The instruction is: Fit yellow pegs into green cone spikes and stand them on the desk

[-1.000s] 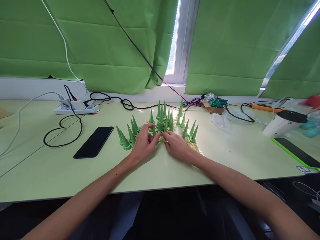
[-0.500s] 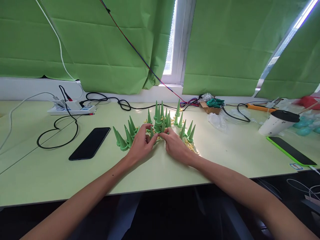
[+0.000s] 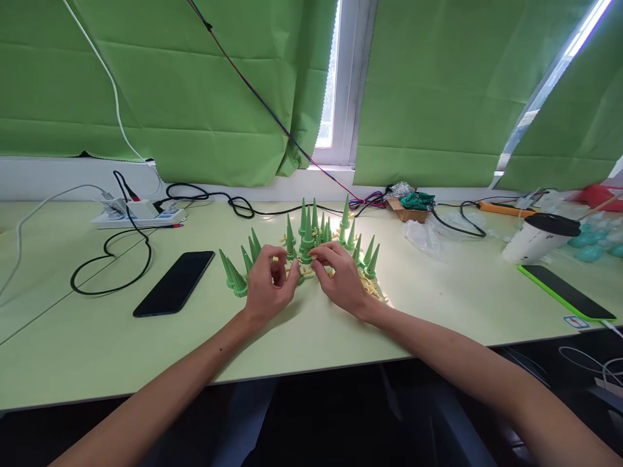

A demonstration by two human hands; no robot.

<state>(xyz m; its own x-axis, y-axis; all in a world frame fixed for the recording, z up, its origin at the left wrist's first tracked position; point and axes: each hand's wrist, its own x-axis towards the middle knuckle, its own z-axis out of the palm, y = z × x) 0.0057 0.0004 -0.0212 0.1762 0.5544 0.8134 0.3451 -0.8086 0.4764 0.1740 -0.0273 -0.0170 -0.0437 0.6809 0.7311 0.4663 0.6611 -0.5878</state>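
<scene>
Green cones (image 3: 306, 246) stand clustered mid-table (image 3: 438, 298), yellow pieces (image 3: 368, 284) among them. At their near side, the left hand (image 3: 270, 283) has its grip spread, thumb off curled fingers; whether the right hand's (image 3: 341, 279) grip pinches something, I cannot tell.

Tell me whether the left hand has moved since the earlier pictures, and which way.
Yes, slightly: judged against the black phone, the left hand has shifted left, its thumb and fingers now nearer the phone.
</scene>
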